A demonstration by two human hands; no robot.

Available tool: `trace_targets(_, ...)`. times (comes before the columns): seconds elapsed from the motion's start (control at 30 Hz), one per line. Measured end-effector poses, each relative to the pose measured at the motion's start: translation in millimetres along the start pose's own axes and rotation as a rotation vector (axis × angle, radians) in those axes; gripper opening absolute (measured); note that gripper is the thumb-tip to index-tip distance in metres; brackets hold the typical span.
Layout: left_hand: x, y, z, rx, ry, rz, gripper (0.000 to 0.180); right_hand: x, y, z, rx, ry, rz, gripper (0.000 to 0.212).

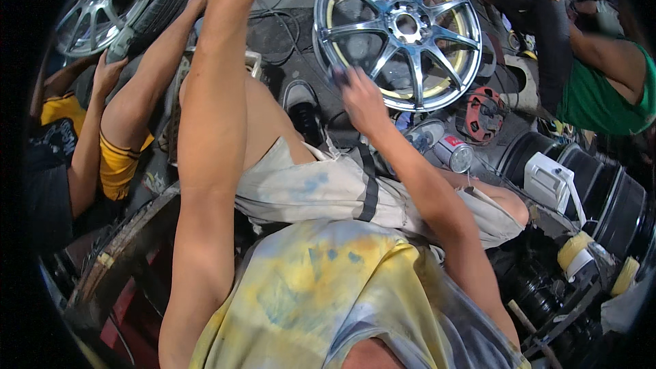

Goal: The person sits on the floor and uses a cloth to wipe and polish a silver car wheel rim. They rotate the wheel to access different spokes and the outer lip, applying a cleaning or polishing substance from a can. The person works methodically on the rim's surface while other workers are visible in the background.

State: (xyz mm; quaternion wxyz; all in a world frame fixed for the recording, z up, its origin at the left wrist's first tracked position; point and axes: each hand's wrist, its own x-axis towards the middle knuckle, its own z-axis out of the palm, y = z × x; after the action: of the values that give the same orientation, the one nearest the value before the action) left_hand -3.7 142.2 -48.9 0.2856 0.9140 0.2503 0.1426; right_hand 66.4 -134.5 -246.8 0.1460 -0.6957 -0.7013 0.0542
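Crowded workshop floor, dark and littered with cables, spray cans (452,152) and black rims (601,198). Centre top: a chrome multi-spoke wheel (400,31) lying face-up on the floor, its barrel yellowish inside. The seated person's right hand (362,99) presses on the wheel's lower-left rim, fingers drawn together over what seems to be a small dark pad or abrasive (too blurred to name); the fingertips sit on the lip itself, the spokes and hub lying just beyond them. The left arm (205,123) reaches up past the wheel's left side; its hand runs out of view at the top edge, so the state of those fingers cannot be told.

Progress, as a judgement: the face and spokes already shine evenly, while the hand works only one patch of the lip, so the rim's circuit appears partly done at best, with the far arc untouched by the hand now.

Left: another person in a yellow shirt (119,164), hand on a tyred wheel (113,3). Upper right: a person in a green shirt (601,99). Near the cans, a red tool (484,115).
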Motion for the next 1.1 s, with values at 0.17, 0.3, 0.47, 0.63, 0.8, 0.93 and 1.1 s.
trace_targets(0.17,3,-13,-3,0.144,-0.048,-0.032,0.034,-128,89,-62,-0.056,-0.120,-0.047,0.062)
trace_targets(0.3,24,1,26,-0.004,-0.039,0.093,0.034,-113,66,-43,-0.046,-0.043,-0.119,0.058)
trace_targets(0.47,28,22,33,-0.004,-0.107,0.062,0.033,-58,17,-13,0.000,0.097,-0.046,0.028)
trace_targets(0.63,29,19,32,0.036,-0.099,0.103,0.033,-147,93,-46,0.026,0.127,-0.004,0.047)
trace_targets(0.8,31,21,33,0.066,-0.094,0.077,0.034,-174,127,-87,-0.119,0.037,0.160,0.051)
trace_targets(0.93,29,23,34,0.041,-0.154,0.055,0.034,-159,96,-74,-0.048,0.111,0.201,0.043)
trace_targets(1.1,32,19,39,0.049,-0.149,0.128,0.032,-154,100,-83,0.033,0.100,0.202,0.033)
